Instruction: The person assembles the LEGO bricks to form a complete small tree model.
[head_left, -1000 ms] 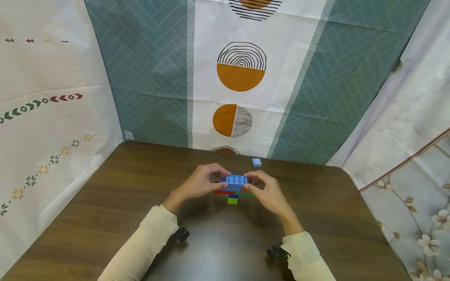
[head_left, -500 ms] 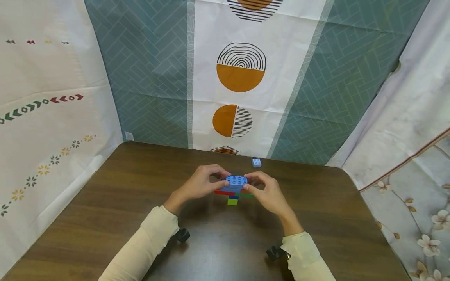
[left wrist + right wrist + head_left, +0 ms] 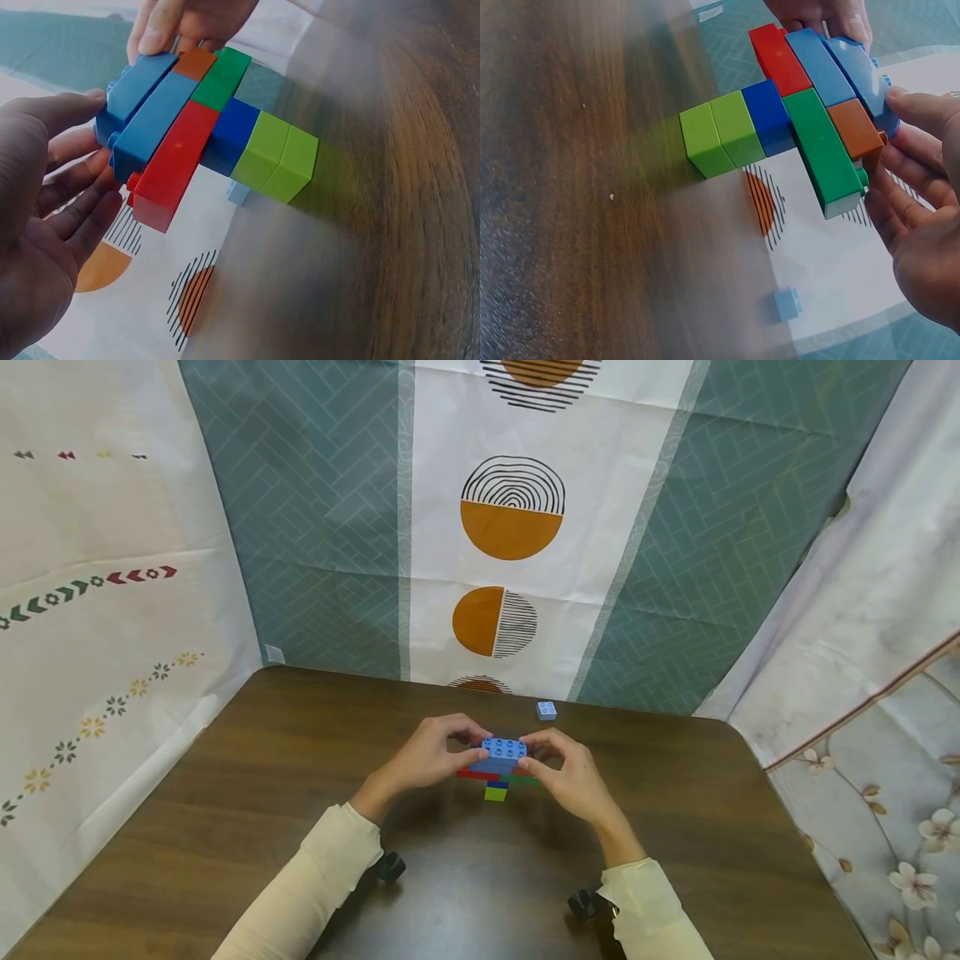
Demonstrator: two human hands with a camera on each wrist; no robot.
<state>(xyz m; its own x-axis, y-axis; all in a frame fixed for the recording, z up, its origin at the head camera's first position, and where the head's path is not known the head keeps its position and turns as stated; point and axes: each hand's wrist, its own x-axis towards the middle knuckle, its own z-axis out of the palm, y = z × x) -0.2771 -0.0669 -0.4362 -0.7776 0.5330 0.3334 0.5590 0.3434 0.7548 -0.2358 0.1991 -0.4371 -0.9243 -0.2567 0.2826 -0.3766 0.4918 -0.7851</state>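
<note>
A stack of toy building bricks stands upright on the table. Two lime green bricks (image 3: pixel 277 161) form its foot, with a dark blue brick (image 3: pixel 768 118) above. Over that, a red brick (image 3: pixel 176 165) and a green brick (image 3: pixel 823 150) lie side by side. A blue brick (image 3: pixel 156 124) and an orange brick (image 3: pixel 853 126) make the layer above. On top sits another blue brick (image 3: pixel 504 748), studs up. My left hand (image 3: pixel 431 752) pinches its left end, thumb on the near side. My right hand (image 3: pixel 573 777) pinches the right end likewise.
A loose light blue brick (image 3: pixel 547 711) lies near the table's back edge, behind the stack and slightly right. The dark wooden table (image 3: pixel 300 752) meets a patterned cloth (image 3: pixel 322 527) at the back. Cloths also hang at both sides.
My left thumb has shifted slightly up and right onto the top blue brick. My right hand keeps its hold. The head view has tilted a little.
</note>
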